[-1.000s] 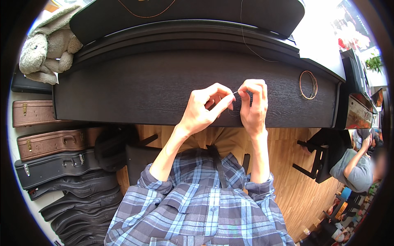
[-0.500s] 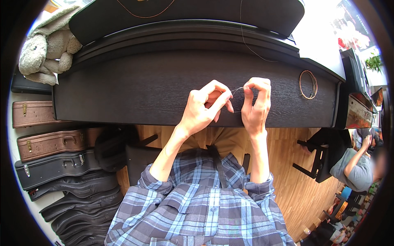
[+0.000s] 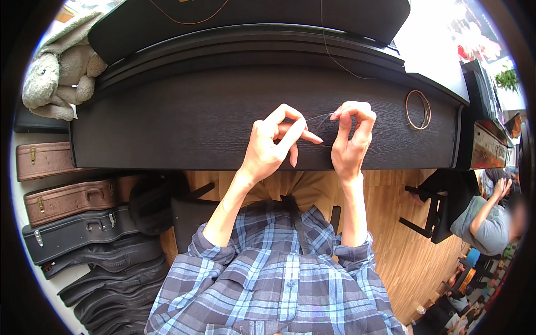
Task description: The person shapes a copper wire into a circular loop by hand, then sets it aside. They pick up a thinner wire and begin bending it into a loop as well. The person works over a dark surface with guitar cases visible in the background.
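Note:
My left hand (image 3: 271,145) pinches a thin, pale wire or string (image 3: 317,116) between thumb and forefinger, with another finger extended toward the right. My right hand (image 3: 350,142) has its thumb and fingertips closed on the same string, which loops between the two hands. Both are raised over the dark wood-grain lid (image 3: 162,128) of what looks like a piano. A coil of copper-coloured wire (image 3: 429,109) lies to the right. On the upper black panel (image 3: 134,30) hangs a copper-coloured string (image 3: 190,22), and a thin loose strand (image 3: 336,61) trails down to the ledge.
A plush rabbit (image 3: 44,86) sits at the upper left, above stacked brown cases (image 3: 67,198), a black case (image 3: 72,234) and several soft bags (image 3: 106,282). A black seat (image 3: 190,220) is beneath me. At the right are black stands (image 3: 427,218) and a person in grey (image 3: 474,223).
My hands have risen slightly and drawn a little apart, the right moving rightward. A finger of my left hand has stretched out, and more of the looped string shows between them.

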Motion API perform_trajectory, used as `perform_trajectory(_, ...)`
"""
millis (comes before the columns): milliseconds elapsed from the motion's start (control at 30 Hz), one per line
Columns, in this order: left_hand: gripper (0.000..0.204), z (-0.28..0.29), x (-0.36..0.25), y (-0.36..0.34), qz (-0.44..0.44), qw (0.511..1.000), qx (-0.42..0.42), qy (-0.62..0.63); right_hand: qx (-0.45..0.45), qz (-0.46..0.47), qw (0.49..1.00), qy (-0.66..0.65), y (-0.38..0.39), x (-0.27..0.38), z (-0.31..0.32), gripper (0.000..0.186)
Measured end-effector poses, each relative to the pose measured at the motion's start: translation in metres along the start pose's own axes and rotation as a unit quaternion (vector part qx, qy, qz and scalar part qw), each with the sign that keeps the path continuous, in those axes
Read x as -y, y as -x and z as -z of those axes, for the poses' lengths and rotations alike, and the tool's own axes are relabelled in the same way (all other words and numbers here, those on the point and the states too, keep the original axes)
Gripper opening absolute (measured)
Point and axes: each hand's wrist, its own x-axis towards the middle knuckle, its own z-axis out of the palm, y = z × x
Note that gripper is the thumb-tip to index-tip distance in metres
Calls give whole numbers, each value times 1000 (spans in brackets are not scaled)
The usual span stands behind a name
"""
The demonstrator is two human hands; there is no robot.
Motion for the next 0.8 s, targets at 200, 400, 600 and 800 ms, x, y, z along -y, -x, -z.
perform_trajectory(200,12,-2,1,1,-8,1000,-12,6,-55,-90,991,-87,-2,-1,1,8)
perform_trajectory(400,11,0,2,0,-57,995,10,-78,-59,-129,977,-160,-2,-2,1,10)
perform_trajectory(600,20,-6,3,-2,-92,990,-31,-98,-6,-122,979,-163,-1,1,1,10)
perform_trajectory(800,29,-5,2,-4,-91,992,-21,-90,73,-98,987,-107,1,3,3,9)
